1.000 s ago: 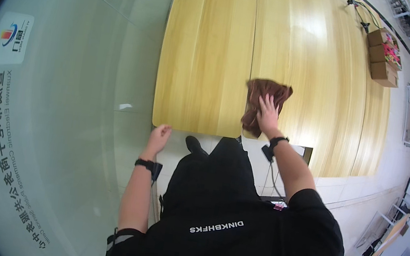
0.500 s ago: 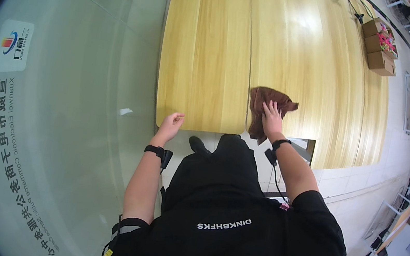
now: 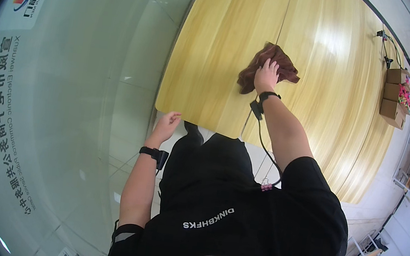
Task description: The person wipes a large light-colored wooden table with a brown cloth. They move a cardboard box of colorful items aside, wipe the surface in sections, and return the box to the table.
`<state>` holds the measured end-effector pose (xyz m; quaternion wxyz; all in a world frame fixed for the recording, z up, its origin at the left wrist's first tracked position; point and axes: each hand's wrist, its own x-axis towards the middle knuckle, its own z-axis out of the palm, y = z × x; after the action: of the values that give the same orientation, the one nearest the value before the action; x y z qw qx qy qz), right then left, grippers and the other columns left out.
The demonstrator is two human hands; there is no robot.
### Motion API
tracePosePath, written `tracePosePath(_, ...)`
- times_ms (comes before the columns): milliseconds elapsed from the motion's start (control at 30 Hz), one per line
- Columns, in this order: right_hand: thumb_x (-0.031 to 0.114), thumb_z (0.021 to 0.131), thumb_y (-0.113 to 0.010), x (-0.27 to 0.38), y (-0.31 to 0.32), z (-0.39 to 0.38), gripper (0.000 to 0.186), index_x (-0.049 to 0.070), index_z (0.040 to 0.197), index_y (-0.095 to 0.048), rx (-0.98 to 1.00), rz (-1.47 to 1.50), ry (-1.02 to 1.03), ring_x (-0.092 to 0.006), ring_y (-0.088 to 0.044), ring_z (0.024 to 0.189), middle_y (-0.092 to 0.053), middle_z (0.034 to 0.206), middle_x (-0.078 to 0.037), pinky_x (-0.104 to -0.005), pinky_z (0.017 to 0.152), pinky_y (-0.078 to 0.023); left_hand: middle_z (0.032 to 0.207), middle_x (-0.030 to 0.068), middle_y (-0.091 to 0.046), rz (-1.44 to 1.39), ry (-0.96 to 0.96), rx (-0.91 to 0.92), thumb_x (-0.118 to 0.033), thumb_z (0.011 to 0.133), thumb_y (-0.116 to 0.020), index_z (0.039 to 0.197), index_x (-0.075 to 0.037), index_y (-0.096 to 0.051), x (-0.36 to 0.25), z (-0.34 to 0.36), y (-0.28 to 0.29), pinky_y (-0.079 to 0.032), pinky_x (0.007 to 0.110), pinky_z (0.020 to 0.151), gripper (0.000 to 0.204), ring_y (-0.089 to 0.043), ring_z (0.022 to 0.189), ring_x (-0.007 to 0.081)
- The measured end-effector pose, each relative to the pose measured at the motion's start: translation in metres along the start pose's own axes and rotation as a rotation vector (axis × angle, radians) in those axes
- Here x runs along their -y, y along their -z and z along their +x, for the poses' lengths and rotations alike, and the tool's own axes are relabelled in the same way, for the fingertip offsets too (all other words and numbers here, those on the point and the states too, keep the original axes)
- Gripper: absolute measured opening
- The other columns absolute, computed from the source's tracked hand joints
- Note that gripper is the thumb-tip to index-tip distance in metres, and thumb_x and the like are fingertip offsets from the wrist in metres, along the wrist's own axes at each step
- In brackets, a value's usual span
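A crumpled brown cloth [image 3: 285,65] lies on the pale wooden tabletop [image 3: 217,77], across the seam between two boards. My right hand [image 3: 266,77] rests flat on top of it, fingers stretched and a little apart, pressing it to the wood. At the table's near left corner is my left hand [image 3: 166,125], its fingers loosely bent and nothing visible in them. Those fingertips are close to the table edge; whether they touch it I cannot tell.
Small cardboard boxes [image 3: 392,110] with pink items stand at the table's far right, beside a black stand with cables [image 3: 388,49]. A glass panel [image 3: 75,83] with printing runs along the left. A cable [image 3: 263,147] hangs from my right wristband.
My right hand has slid the cloth away from me, off the near edge and farther onto the table. My left hand stays near the corner, its fingers slightly less curled.
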<state>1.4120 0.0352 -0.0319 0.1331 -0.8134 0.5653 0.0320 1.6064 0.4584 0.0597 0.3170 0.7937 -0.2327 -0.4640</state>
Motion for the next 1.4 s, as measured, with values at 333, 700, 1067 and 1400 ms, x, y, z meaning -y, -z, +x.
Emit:
tracePosePath(333, 0.045, 0.103, -0.070, -0.016, 0.051, -0.158, 0.078, 0.024, 0.171, -0.036, 0.392, 0.125, 0.345, -0.0400, -0.025, 0.165, -0.030, 0.179, -0.016, -0.0598, 0.127, -0.034, 0.114, 0.0150, -0.077, 0.190, -0.261, 0.353, -0.024, 0.108, -0.064, 0.134, -0.003, -0.070, -0.044, 0.055, -0.019, -0.058, 0.037, 0.092, 0.034, -0.074, 0.105, 0.0248)
tracePosePath(700, 0.010, 0.104, -0.071, -0.034, 0.436, -0.320, 0.027, 0.005, 0.130, -0.076, -0.449, 0.673, 0.423, -0.0223, -0.073, 0.117, -0.079, 0.127, -0.012, -0.0365, 0.101, -0.056, 0.113, 0.0135, -0.077, 0.477, -0.507, 0.554, -0.023, 0.107, -0.065, 0.131, -0.003, -0.071, -0.129, 0.076, -0.066, -0.058, 0.039, 0.091, 0.032, -0.072, 0.103, 0.0235)
tracePosePath(1067, 0.009, 0.106, -0.062, -0.104, 0.537, -0.547, 0.030, -0.002, 0.133, -0.067, -0.885, 0.567, 1.099, -0.0257, -0.073, 0.116, -0.076, 0.127, -0.016, -0.0368, 0.101, -0.055, 0.110, 0.0111, -0.078, 0.414, -0.430, 0.475, -0.018, 0.105, -0.070, 0.126, -0.001, -0.072, -0.094, 0.053, -0.155, -0.058, 0.037, 0.088, 0.027, -0.072, 0.100, 0.0207)
tracePosePath(1400, 0.007, 0.107, -0.060, -0.153, 0.531, -0.573, 0.033, 0.000, 0.140, -0.063, -0.882, 0.559, 1.089, -0.0251, -0.073, 0.118, -0.073, 0.134, -0.015, -0.0369, 0.099, -0.056, 0.103, 0.0130, -0.081, 0.394, -0.482, 0.428, -0.016, 0.103, -0.069, 0.123, 0.000, -0.073, -0.086, 0.045, -0.174, -0.059, 0.036, 0.080, 0.026, -0.076, 0.091, 0.0212)
